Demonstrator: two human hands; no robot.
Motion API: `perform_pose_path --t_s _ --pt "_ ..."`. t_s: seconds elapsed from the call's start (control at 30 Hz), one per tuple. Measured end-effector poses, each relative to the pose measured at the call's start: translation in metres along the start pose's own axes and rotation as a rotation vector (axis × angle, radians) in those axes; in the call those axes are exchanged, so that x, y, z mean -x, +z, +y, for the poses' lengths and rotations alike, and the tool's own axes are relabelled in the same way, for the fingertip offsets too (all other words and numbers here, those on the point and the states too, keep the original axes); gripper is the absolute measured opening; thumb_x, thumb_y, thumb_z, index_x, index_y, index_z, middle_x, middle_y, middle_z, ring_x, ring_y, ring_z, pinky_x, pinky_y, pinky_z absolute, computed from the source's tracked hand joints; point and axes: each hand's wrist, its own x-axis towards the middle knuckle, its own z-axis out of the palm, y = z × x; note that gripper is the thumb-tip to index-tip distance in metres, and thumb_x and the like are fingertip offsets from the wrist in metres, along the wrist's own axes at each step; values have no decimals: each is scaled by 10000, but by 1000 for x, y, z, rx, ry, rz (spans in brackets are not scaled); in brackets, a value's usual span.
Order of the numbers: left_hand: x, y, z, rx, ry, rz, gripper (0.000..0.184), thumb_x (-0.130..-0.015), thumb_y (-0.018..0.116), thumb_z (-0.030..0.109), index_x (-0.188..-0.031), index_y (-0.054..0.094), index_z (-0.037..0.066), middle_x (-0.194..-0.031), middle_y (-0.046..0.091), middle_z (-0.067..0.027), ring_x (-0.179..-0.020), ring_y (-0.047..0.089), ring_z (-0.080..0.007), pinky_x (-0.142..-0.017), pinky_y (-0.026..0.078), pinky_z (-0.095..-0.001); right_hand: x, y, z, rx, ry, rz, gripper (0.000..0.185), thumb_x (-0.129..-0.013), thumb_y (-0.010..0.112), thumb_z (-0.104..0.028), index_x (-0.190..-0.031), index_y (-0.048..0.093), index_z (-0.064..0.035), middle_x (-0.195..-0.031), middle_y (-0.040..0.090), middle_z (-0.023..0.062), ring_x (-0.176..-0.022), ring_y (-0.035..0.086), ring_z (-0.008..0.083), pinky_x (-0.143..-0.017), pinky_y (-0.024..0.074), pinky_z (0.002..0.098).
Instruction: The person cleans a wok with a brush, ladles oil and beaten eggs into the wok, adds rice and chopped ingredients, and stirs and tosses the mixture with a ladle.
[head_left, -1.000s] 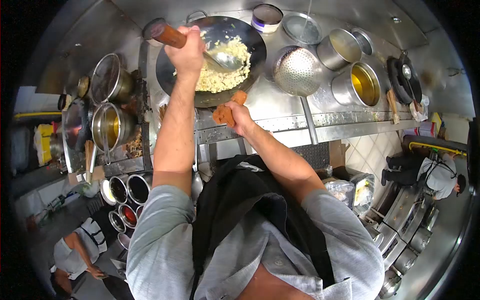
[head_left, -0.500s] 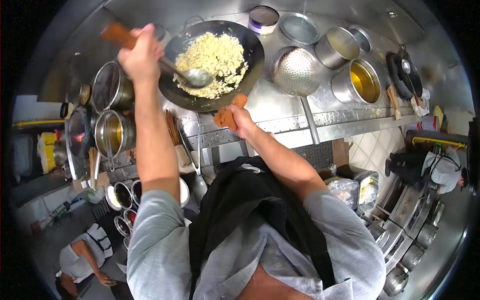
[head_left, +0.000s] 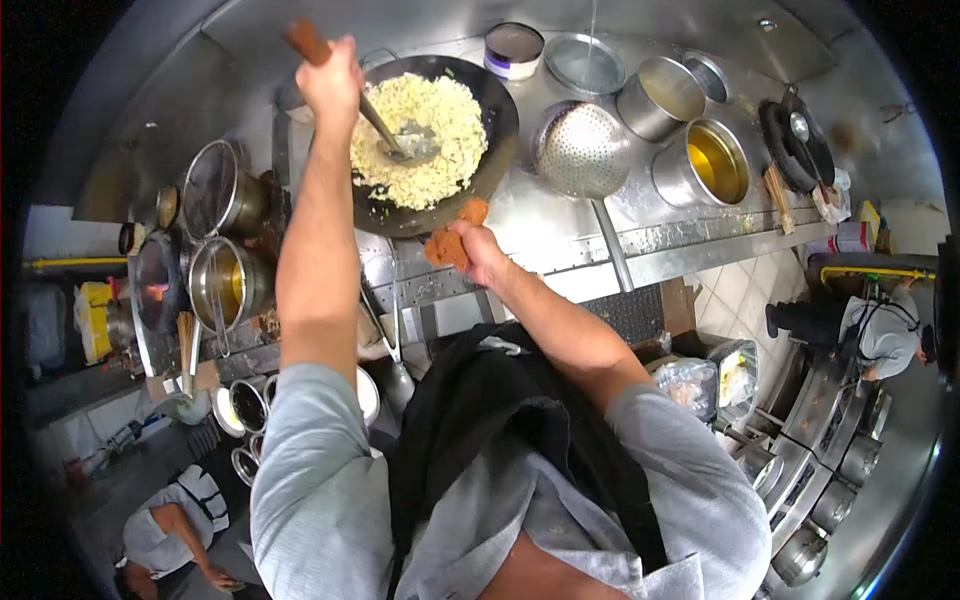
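Observation:
A dark wok [head_left: 500,160] on the steel stove holds a heap of pale yellow, crumbly food [head_left: 440,110] that looks like fried rice with egg. My left hand [head_left: 332,85], above the wok's left side, is closed around a ladle [head_left: 378,120]. Its wooden end sticks out above the fist, and its metal bowl is pressed into the food. At the wok's near edge, my right hand [head_left: 478,252] grips a folded orange-brown cloth [head_left: 448,248] against the rim. Whether the fingers reach the wok through the cloth is hidden.
Right of the wok lie a perforated strainer [head_left: 583,150], a pot of yellow liquid [head_left: 705,165], another steel pot [head_left: 660,98] and a tin [head_left: 513,50]. More pots [head_left: 222,285] stand left. Co-workers [head_left: 175,520] are at lower left and far right [head_left: 880,330].
My left hand has moved right, and the ladle stands steeper, its bowl now in the food. The food has shifted and spread toward the wok's left side. My right hand keeps its grip.

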Motion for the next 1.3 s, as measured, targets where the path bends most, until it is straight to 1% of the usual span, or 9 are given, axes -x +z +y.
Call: perform_pose_path --t_s 0.2,0.37,0.57,0.63,0.73,0.83,0.97,1.1,1.3 --pt "13 8 1 82 373 -15 262 -891 573 26 -673 436 72 -506 424 -30 -409 407 -148 -408 383 -345 4 3 -10 -6 28 0 255 -873 623 -193 -1054 556 -28 -917 651 112 -758 677 258 -603 568 396" --pt "-3 -14 20 -72 -110 69 159 -887 602 48 -774 489 55 -525 403 -5 -420 403 -133 -424 394 -352 -3 2 -19 49 95 13 245 -904 555 -159 -1087 583 1 -998 689 150 -850 697 276 -661 569 398" --pt "-26 -42 148 167 -322 -195 265 -898 651 152 -751 431 142 -526 302 60 -411 298 -76 -432 292 -265 158 23 -48 -92 43 46 174 -895 509 -106 -1003 579 10 -790 629 152 -605 600 261 -515 466 388" --pt "15 -24 114 76 -241 -41 189 -923 624 147 -828 470 91 -547 338 44 -414 326 -98 -432 317 -288 72 -8 -24 -152 89 -149 239 -887 535 -71 -1100 512 33 -936 616 147 -839 669 295 -681 590 420" --pt "33 -33 61 40 -148 175 207 -941 588 131 -828 423 79 -554 323 21 -440 344 -141 -459 348 -358 90 -1 -20 52 20 -18 292 -878 555 -100 -1131 528 43 -958 632 156 -886 671 287 -727 584 422" --pt "26 -45 107 82 -93 154 212 -952 576 132 -828 411 81 -550 303 26 -457 340 -133 -476 351 -374 133 -68 29 66 -5 -51 340 -851 571 -105 -1153 560 50 -1063 658 194 -955 671 290 -850 563 449" --pt "81 -22 181 1 24 -148 377 -991 524 196 -647 376 155 -505 265 42 -424 283 -106 -465 292 -293 154 -30 8 -132 -35 29 220 -846 547 -82 -1032 557 37 -905 620 149 -988 638 292 -848 551 452" --pt "101 -5 74 -68 46 61 249 -941 619 114 -721 504 93 -528 466 -23 -429 427 -138 -444 398 -348 114 34 -30 76 -20 133 190 -866 575 -111 -1022 558 -3 -929 633 135 -837 665 286 -689 551 425" --pt "63 -34 158 62 32 20 321 -952 572 111 -664 433 135 -505 337 28 -404 330 -119 -441 351 -336 158 -70 26 -13 12 -78 352 -853 535 -115 -1181 548 10 -1063 639 164 -998 638 305 -881 535 461"
